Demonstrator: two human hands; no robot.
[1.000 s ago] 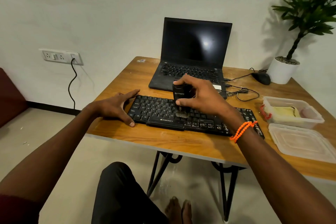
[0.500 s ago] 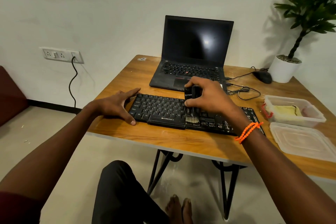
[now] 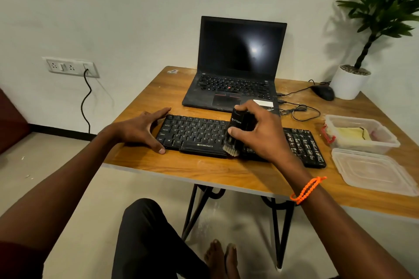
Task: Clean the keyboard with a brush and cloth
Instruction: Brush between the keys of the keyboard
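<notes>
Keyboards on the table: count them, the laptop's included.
2: the black Zebronics keyboard at the near edge under both hands, and the laptop's keyboard behind it. None seems hidden.

Dim room, glare on laptop screen (image 3: pixel 252 50).

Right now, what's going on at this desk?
A person is brushing a black keyboard on the wooden table. The right hand grips a black brush, bristles down at the keyboard's front edge near the middle. The left hand rests open against the keyboard's left end, steadying it. A yellow cloth lies unused in an open plastic container on the right.
</notes>
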